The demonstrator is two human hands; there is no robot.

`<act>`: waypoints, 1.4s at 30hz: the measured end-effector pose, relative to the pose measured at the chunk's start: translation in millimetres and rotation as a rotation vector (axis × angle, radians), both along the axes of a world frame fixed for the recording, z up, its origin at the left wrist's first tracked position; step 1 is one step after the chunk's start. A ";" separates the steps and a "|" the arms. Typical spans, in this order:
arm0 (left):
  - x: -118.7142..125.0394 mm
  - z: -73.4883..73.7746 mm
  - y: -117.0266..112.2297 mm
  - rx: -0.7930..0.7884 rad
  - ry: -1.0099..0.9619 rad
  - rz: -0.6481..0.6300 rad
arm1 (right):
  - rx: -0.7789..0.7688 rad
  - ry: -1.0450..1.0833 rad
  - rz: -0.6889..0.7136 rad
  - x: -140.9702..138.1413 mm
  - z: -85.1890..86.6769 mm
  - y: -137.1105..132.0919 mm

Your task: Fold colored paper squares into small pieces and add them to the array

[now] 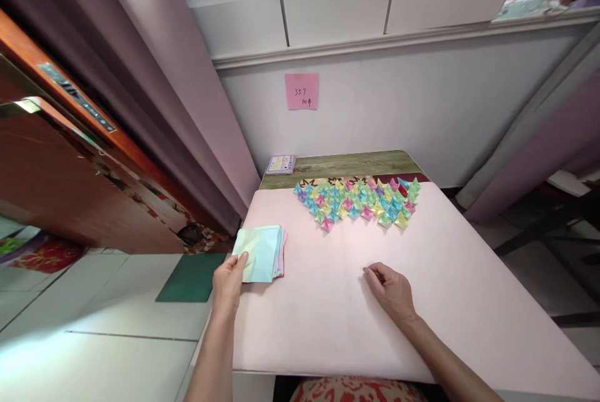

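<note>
Paper stack on table, origami behind right.

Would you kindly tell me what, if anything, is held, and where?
The left hand holds pale green-blue square paper by its left edge; the right hand, nothing visible.

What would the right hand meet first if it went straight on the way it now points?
Across the table, the right hand would probably meet the near left edge of the colourful folded papers first; its height is hard to judge.

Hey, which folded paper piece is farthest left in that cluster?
The blue folded piece at the far-left corner; every other one, including its purple neighbour, lies farther right.
</note>
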State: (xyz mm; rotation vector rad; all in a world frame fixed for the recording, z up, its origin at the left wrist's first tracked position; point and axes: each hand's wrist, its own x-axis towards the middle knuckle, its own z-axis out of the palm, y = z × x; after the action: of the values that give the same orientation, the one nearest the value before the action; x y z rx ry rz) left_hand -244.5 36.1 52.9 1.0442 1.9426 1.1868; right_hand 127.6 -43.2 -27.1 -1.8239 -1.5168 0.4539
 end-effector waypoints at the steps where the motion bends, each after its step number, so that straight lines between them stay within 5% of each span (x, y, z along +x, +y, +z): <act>1: -0.4 0.6 -0.1 -0.007 0.002 -0.010 | 0.000 -0.001 0.002 0.1 -0.3 0.1; 4: -3.0 7.6 -2.3 -0.030 0.085 -0.010 | -0.004 -0.004 0.000 0.4 -1.1 0.3; 8: 0.7 32.7 -10.7 0.007 0.515 0.036 | -0.002 0.003 0.004 0.6 -0.4 0.3; 11: 23.4 53.5 -19.2 0.365 0.818 0.010 | -0.004 0.010 0.005 0.5 0.4 0.3; 14: 66.9 56.8 -27.8 0.543 0.935 -0.213 | -0.010 0.005 -0.002 0.0 0.1 0.3; 19: 147.1 12.5 -46.5 0.630 0.927 -0.779 | 0.009 0.007 0.000 -0.3 -0.1 -0.7; 22: 168.7 -21.1 -59.0 0.591 0.905 -0.989 | 0.027 0.031 -0.001 0.6 0.1 -1.5; 25: 166.2 -45.5 -66.6 0.535 0.899 -0.985 | 0.024 0.073 -0.011 1.7 -0.9 -1.9; 31: 144.3 -73.2 -67.1 0.544 0.819 -0.772 | 0.033 0.107 -0.060 2.5 -1.3 -2.2; 42: 144.0 -74.8 -66.5 0.585 0.673 -0.784 | 0.143 -0.073 0.166 3.6 -3.0 -4.7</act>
State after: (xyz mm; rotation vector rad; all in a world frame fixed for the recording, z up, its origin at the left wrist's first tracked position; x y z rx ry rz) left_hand -100.6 -30.4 -21.8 2.4752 1.3127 0.9999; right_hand 131.2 -48.0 -30.1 -1.6276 -1.7138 0.3507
